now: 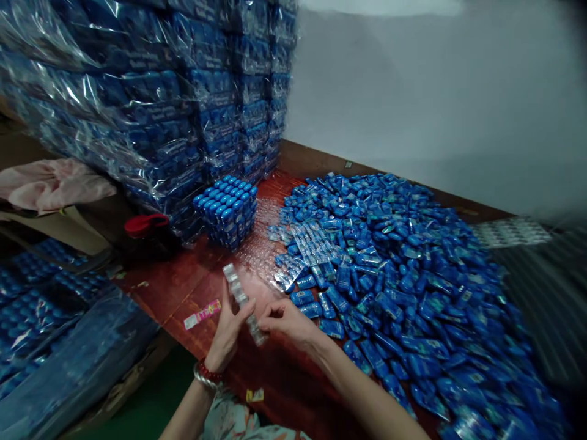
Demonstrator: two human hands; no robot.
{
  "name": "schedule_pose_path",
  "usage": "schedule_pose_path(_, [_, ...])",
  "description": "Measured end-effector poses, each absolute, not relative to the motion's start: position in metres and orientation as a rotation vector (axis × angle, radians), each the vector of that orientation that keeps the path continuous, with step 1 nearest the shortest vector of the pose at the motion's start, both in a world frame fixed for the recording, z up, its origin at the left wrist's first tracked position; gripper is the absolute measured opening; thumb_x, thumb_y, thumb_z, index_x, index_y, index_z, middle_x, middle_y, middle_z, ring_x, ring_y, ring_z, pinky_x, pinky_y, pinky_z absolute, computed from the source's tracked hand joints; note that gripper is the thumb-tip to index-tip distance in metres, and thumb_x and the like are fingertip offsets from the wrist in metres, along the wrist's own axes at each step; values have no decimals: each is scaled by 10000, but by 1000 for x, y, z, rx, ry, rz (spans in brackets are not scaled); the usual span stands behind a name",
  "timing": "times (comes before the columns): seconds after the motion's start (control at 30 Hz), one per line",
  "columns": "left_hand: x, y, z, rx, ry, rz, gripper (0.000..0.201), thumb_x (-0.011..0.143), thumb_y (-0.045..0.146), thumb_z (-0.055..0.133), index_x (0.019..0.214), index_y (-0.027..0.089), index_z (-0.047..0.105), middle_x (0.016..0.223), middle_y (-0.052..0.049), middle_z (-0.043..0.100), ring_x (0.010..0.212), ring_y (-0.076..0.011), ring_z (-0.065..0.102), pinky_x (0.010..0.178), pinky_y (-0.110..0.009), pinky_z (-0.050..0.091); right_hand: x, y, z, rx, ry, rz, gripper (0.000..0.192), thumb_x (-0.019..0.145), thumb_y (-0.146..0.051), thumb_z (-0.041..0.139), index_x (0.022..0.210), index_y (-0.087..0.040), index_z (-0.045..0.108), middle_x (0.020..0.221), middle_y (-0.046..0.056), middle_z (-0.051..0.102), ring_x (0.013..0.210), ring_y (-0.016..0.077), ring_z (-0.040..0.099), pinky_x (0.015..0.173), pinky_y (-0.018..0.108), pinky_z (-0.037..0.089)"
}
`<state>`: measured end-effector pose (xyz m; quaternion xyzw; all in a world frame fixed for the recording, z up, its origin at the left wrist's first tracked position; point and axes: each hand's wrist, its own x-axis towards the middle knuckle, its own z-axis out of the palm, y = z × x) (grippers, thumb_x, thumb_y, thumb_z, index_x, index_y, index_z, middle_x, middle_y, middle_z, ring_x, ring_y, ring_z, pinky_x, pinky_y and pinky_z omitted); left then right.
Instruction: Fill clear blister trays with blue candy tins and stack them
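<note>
Both hands hold a clear plastic blister tray [241,300] edge-on above the reddish-brown table [192,284]. My left hand [228,333], with a red bead bracelet at the wrist, grips its lower left side. My right hand [288,322] pinches its lower end. To the right spreads a big heap of small blue packets [403,269]. A few empty clear trays [312,241] lie on the heap's left edge. A neat block of stacked blue packets [227,208] stands behind the hands.
Tall stacks of plastic-wrapped blue packs [151,104] fill the back left. More filled trays [41,293] sit low on the left. A pink cloth [50,183] and a red-capped item [145,223] lie left. A small pink label [202,315] lies on the table. A white wall stands behind.
</note>
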<state>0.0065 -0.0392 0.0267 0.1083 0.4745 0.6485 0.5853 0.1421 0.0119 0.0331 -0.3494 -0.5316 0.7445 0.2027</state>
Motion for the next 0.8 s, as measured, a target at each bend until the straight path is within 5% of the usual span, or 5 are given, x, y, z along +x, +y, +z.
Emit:
schedule_pose_path(0.2, [1, -52, 12, 376, 1128, 1507, 741, 669, 238, 718, 1333, 252, 388, 1263, -83, 543, 1222, -257, 467, 1025, -340, 363, 140, 11, 41, -866, -1822, 2028, 199, 741, -326, 630, 652, -149, 607, 610, -22, 595, 573, 107, 532, 580, 233, 404])
schedule_pose_path(0.4, [-18, -69, -4, 200, 1034, 1444, 603, 639, 341, 749, 1184, 196, 536, 1157, -94, 625, 1113, -289, 556, 986, -413, 413, 153, 50, 76, -706, -2821, 706, 151, 873, -121, 450, 858, -172, 591, 827, 25, 616, 775, 133, 533, 688, 243, 366])
schedule_pose_path(0.57, [-28, -75, -7, 46, 973, 1470, 550, 618, 395, 748, 1095, 176, 586, 1025, -82, 681, 1032, -282, 605, 930, -430, 468, 149, 112, 100, -445, -2985, -378, 191, 908, -109, 390, 922, -154, 575, 909, 72, 593, 854, 175, 493, 701, 286, 338])
schedule_pose_path(0.67, [-26, -75, -7, -4, 994, 1484, 516, 639, 358, 737, 1097, 184, 577, 954, -53, 694, 964, -256, 637, 901, -423, 493, 140, 147, 99, -212, -2941, -646, 230, 927, -127, 347, 947, -149, 575, 900, 76, 587, 829, 182, 484, 677, 302, 334])
schedule_pose_path(0.8, [-18, -75, -8, -21, 981, 1470, 494, 667, 329, 723, 1109, 184, 557, 983, -63, 686, 955, -251, 642, 891, -418, 502, 135, 186, 71, -323, -2930, -603, 202, 912, -142, 394, 963, -145, 590, 946, 92, 596, 854, 183, 499, 719, 311, 366])
